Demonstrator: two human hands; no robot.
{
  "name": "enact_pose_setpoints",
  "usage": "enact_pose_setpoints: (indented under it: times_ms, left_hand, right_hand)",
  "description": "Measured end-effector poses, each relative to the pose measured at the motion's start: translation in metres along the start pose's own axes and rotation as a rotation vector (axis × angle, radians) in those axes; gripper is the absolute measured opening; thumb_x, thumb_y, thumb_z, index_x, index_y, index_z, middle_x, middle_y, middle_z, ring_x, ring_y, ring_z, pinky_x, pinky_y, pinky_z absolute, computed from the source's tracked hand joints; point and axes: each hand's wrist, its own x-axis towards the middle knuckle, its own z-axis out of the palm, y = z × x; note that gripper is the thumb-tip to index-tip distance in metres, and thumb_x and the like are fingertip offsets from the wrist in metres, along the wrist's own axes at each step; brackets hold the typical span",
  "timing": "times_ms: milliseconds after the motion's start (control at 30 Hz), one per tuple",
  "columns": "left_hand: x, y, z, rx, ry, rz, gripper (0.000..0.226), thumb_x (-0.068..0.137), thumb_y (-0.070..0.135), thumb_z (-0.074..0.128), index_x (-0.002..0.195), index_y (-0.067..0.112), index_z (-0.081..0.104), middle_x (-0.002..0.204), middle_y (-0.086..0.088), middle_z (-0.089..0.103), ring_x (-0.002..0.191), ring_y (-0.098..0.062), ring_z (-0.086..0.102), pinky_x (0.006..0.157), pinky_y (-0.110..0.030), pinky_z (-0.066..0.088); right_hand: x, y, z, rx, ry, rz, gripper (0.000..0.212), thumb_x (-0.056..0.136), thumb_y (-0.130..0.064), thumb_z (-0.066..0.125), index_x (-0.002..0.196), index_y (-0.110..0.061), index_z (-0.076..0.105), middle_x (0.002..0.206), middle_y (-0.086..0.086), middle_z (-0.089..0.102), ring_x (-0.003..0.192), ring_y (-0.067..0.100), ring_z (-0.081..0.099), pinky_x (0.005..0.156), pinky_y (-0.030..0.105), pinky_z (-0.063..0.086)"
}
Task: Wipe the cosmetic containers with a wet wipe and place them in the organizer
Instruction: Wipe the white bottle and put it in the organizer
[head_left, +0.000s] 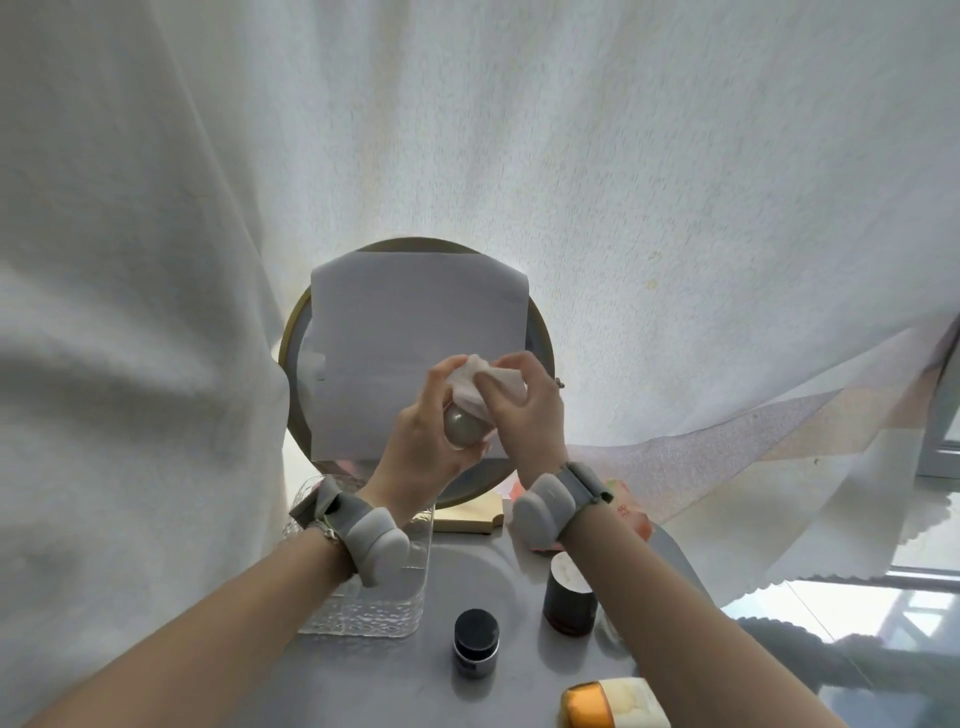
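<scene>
Left hand (415, 436): wrapped round a small grey jar (464, 428), held up in front of the round mirror (291, 332).
Right hand (524, 410): pinching a white wet wipe (475, 384) onto the jar's top.
Organizer (363, 618): clear box on worktop (405, 691), under left wrist.
Other pots (not held): black-lid jar (476, 642) & dark jar (569, 597) near the middle; orange-cap bottle (613, 704) at btm edge.

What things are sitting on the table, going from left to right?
Clear organizer → small black-lidded jar → dark brown jar → orange and white container at the bottom edge.
</scene>
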Motion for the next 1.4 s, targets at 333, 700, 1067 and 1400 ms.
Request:
enact_pose_setpoints:
  times_ms: [333,700,1067,1400]
  left_hand:
    - [0.007,-0.008,-0.006,-0.238,-0.017,-0.223,0.058,0.074,0.014,0.078,0.124,0.015,0.049,0.108,0.005,0.064,0.092,-0.01,0.064,0.079,-0.017,0.053]
    - [0.029,-0.002,-0.01,-0.992,-0.266,-0.85,0.043,0.094,0.038,0.038,0.113,0.009,0.063,0.094,-0.01,0.073,0.08,-0.016,0.07,0.063,-0.028,0.057]
    - [0.018,0.007,-0.018,-1.115,-0.369,-0.744,0.047,0.098,0.032,0.024,0.108,-0.002,0.055,0.084,-0.024,0.068,0.059,-0.022,0.062,0.058,-0.027,0.055]
    - [0.022,0.007,-0.029,-1.086,-0.339,-0.766,0.04,0.102,0.035,0.027,0.107,0.006,0.053,0.078,-0.015,0.057,0.055,-0.014,0.046,0.048,-0.02,0.045]
  right_hand:
    - [0.012,0.01,-0.019,0.803,-0.104,0.525,0.024,0.089,-0.019,0.063,0.102,0.002,0.064,0.096,0.016,0.058,0.094,0.023,0.059,0.086,0.034,0.055]
    - [0.005,0.009,-0.007,0.044,-0.408,-0.051,0.02,0.077,-0.021,0.076,0.073,-0.031,0.058,0.156,0.001,0.026,0.141,0.015,0.026,0.092,0.007,0.038]
    - [0.022,0.011,-0.016,0.093,0.089,-0.032,0.02,0.086,-0.024,0.066,0.089,-0.007,0.056,0.076,0.002,0.059,0.075,0.022,0.06,0.074,0.045,0.054]
    - [0.008,0.01,-0.011,0.237,-0.323,-0.086,0.015,0.082,-0.015,0.072,0.082,-0.023,0.059,0.122,0.005,0.059,0.112,0.029,0.059,0.09,0.048,0.052]
